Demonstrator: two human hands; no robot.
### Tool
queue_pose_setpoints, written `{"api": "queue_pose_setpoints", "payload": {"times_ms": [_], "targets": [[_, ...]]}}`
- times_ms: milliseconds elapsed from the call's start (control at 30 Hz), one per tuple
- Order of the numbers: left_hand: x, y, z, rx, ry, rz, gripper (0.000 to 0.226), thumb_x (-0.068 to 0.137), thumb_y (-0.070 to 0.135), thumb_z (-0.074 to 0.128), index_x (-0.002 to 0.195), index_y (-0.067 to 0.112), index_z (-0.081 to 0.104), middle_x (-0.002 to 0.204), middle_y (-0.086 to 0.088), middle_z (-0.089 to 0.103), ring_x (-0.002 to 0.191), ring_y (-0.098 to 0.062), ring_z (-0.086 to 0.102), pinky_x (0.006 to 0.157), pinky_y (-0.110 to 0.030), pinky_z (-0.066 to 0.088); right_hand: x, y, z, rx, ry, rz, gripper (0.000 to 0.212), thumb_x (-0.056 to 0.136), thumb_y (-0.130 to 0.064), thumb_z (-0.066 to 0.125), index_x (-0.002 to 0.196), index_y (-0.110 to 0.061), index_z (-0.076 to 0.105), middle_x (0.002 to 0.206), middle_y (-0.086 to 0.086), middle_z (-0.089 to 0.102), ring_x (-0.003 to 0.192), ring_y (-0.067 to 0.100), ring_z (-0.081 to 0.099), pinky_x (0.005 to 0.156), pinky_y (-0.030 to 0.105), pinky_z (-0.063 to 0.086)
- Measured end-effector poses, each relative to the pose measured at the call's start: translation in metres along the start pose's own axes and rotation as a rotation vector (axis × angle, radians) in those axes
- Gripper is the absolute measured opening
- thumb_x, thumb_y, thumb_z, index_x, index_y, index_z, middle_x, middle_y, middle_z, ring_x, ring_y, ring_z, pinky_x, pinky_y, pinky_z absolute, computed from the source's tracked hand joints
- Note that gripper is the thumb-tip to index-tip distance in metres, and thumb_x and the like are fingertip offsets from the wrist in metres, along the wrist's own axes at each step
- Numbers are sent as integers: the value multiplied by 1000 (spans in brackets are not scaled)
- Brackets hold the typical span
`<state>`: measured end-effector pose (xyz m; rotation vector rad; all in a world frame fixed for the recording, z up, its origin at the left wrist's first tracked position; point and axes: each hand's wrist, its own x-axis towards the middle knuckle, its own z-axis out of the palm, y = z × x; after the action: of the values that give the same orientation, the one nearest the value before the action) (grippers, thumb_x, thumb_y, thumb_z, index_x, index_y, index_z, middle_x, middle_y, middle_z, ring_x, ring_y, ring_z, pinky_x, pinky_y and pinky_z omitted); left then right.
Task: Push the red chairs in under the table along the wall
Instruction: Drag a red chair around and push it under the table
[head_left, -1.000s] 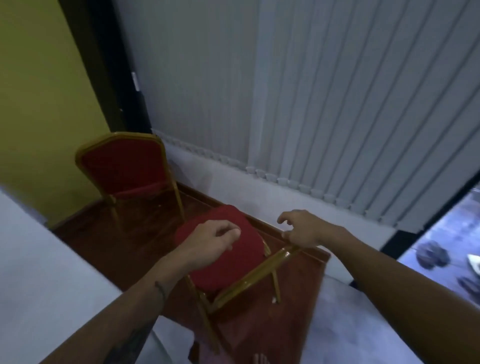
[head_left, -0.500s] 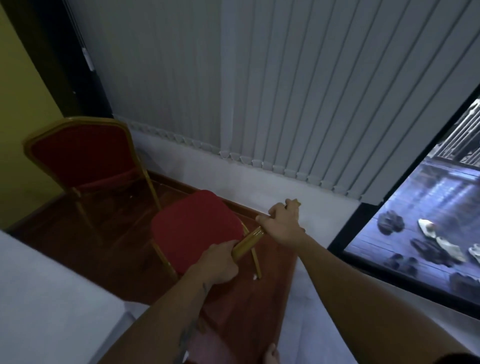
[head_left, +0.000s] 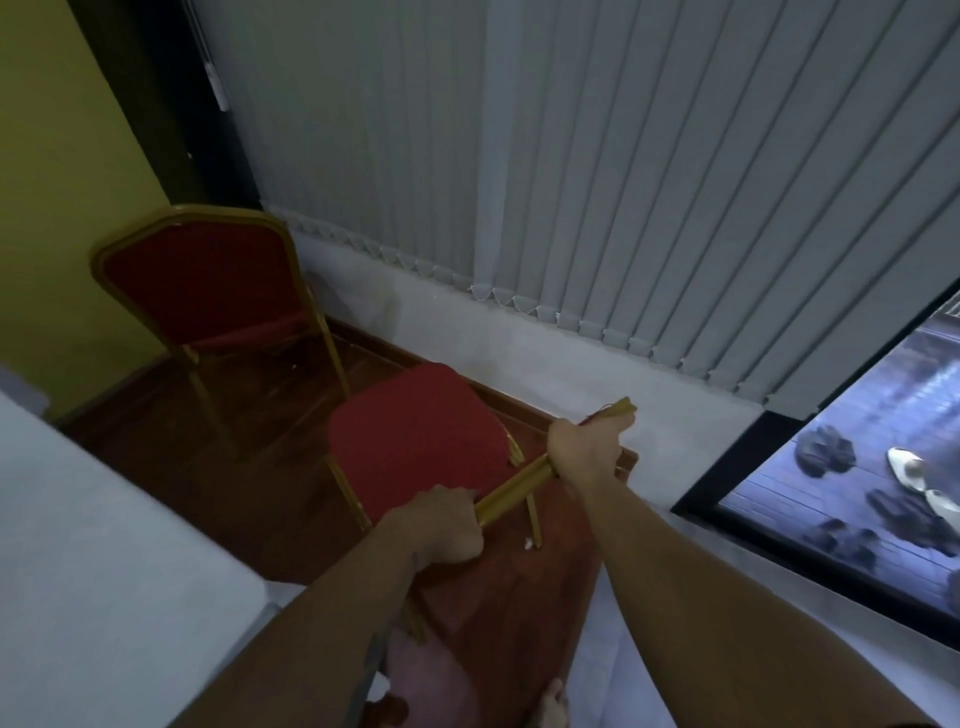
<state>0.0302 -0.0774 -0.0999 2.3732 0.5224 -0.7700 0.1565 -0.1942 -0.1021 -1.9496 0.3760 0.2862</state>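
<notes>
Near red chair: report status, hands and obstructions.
Left hand and right hand both clamped on near red chair's gold backrest rail. Seat faces second red chair standing ahead. White table edge at left.

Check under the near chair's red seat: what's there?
Under the near chair: gold legs on dark wooden floor. The seat covers everything directly beneath it. Both hands, left hand and right hand, grip its gold backrest rail.

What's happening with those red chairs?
A person is gripping the gold top rail of the nearer red chair with both hands, left hand and right hand. Its seat faces away from them, toward a second red chair standing by the yellow wall. A white-covered table is on the left; neither chair is tucked under it.
</notes>
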Motion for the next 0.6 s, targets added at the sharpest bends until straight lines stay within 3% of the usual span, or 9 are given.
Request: {"api": "queue_pose_setpoints", "payload": {"times_ms": [100,267,433,600], "targets": [[-1,4,-1,43,14,-9,27,80,24,51,105,24,62,117,-12,66,106,-33,64,98,-43,53,1,-2,-2,-32,-38,-5,108,84,-16,59,160,-12,-17,129,20,61,108,37,63,95,48,55],[-2,10,-1,70,9,-37,39,86,23,54,123,15,61,123,-15,63,110,-34,63,97,-45,54,4,-9,-10,-15,-98,-20,104,90,-13,56,159,-13,-21,135,19,57,97,28,55,90,39,52],[-3,18,0,66,20,-41,35,88,21,55,119,6,62,124,-20,63,113,-38,63,94,-44,54,10,-18,-11,-1,-136,-13,99,93,-12,53,160,-16,-19,146,21,49,120,37,56,91,36,48],[6,23,-6,79,32,-75,35,88,25,56,119,9,60,123,-17,62,112,-35,63,95,-44,54,24,-32,-3,-65,-222,-76,97,92,-12,52,160,-16,-17,121,15,55,92,29,57,81,40,53]]}}
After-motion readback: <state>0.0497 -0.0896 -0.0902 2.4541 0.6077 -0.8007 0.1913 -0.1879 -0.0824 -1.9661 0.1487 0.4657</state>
